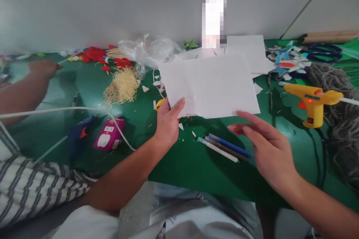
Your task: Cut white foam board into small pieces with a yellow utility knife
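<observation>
Across the whole working area, a glossy green tabletop [185,171] carries all the materials. At its far right to near right lies a loose heap of grey yarn [344,130], banked at the side, presumably to free the middle. Centrally, a plain white rectangular sheet of paper or card [221,85] appears raised above the surface. The left hand [169,123] grips its near left corner, thumb on top and fingers hidden below; its stiffness probably lets one corner bear the weight. The right hand [273,149] holds nothing visible, thumb and fingers parted at the sheet's near right edge; whether a fingertip touches cannot be told. To the right, a yellow plastic glue gun [303,93] has its nozzle directed left and its handle toward the near side, a convenient orientation for grasping. Near the centre, three slim pens [227,148] lie side by side, apparently grouped for easy reach. Small torn white scraps [145,88] lie left of the sheet.
</observation>
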The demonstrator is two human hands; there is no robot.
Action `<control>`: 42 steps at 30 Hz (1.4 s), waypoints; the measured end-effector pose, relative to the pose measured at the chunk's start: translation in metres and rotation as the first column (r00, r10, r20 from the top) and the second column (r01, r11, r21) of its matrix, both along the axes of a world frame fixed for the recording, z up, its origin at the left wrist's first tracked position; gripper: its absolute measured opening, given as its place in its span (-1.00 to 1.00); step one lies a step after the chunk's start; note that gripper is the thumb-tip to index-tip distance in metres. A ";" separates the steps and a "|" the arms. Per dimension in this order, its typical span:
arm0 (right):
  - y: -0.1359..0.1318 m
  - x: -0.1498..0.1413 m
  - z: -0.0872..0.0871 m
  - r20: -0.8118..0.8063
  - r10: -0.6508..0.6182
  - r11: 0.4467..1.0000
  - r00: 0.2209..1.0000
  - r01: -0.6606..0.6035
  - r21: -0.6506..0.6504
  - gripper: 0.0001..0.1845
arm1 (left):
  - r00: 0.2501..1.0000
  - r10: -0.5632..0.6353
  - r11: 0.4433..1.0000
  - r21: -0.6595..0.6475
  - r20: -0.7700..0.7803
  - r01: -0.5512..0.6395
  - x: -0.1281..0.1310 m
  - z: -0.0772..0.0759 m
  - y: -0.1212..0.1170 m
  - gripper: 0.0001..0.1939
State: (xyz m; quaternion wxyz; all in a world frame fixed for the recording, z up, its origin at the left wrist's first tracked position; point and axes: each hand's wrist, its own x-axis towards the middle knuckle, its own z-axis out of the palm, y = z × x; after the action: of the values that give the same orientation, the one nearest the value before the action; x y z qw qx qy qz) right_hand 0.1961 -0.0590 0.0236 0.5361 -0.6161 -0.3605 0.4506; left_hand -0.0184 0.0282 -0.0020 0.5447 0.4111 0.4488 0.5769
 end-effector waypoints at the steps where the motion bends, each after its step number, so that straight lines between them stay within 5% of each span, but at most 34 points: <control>1: 0.001 0.002 0.001 0.007 -0.040 0.999 0.999 0.040 0.014 -0.88 | 1.000 0.013 1.000 -0.018 0.005 -0.013 -0.001 0.000 0.001 -0.51; 5: 0.016 0.015 0.005 -0.009 -0.268 0.959 0.963 0.268 0.093 -0.85 | 1.000 0.029 0.999 -0.040 0.007 -0.028 -0.005 0.001 0.005 -0.51; 10: 0.052 0.032 0.005 0.082 -0.142 0.985 0.987 0.149 -0.088 -0.63 | 1.000 0.023 0.999 -0.030 -0.001 -0.023 -0.006 0.002 0.008 -0.51; 14: 0.070 0.032 0.005 0.109 -0.042 0.985 0.993 0.060 -0.160 -0.72 | 1.000 0.020 1.000 -0.023 -0.018 -0.020 -0.007 0.000 0.012 -0.51; 18: 0.075 0.023 0.009 0.117 -0.060 0.996 0.991 0.067 -0.051 -0.75 | 0.997 0.080 0.996 0.045 -0.013 -0.079 -0.016 0.004 0.019 -0.52; 24: 0.074 0.016 0.012 0.292 0.071 0.994 0.954 -0.094 0.063 -0.71 | 0.987 0.160 0.964 0.215 -0.006 -0.155 -0.029 0.015 0.025 -0.72; 30: 0.075 0.021 0.000 0.295 -0.030 0.986 0.955 -0.020 0.165 -0.69 | 0.959 0.282 0.928 0.263 -0.036 -0.263 -0.033 0.008 0.028 -0.59; 32: 0.077 0.024 -0.005 0.239 -0.138 0.965 0.961 0.076 0.252 -0.68 | 0.923 0.335 0.906 0.335 -0.190 -0.260 -0.039 0.008 0.028 -0.67; 34: 0.080 0.027 -0.009 0.162 -0.258 0.924 0.953 0.194 0.331 -0.65 | 0.844 0.303 0.918 0.374 -0.442 -0.134 -0.044 0.013 0.024 -0.80; 36: 0.084 0.030 -0.014 0.100 -0.330 0.889 0.939 0.274 0.366 -0.65 | 0.654 0.206 0.946 0.318 -0.728 0.055 -0.047 0.022 0.019 -0.91; 38: 0.088 0.032 -0.017 0.050 -0.361 0.869 0.931 0.316 0.380 -0.65 | 0.313 0.128 0.959 0.198 -0.941 0.202 -0.045 0.030 0.015 -0.85; 40: 0.091 0.034 -0.020 -0.005 -0.382 0.850 0.924 0.353 0.390 -0.64 | -0.009 0.087 0.958 0.081 -0.996 0.276 -0.041 0.034 0.014 -0.69; 42: 0.092 0.034 -0.021 -0.047 -0.388 0.841 0.920 0.375 0.390 -0.64 | -0.134 0.060 0.953 0.017 -0.989 0.301 -0.037 0.033 0.018 -0.61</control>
State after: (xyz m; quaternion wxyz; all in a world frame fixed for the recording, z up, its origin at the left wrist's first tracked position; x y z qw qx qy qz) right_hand 0.2303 0.0334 0.0026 0.7211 -0.5631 -0.3223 0.2432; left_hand -0.0551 0.0458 0.0310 0.0211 0.8047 0.5892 0.0696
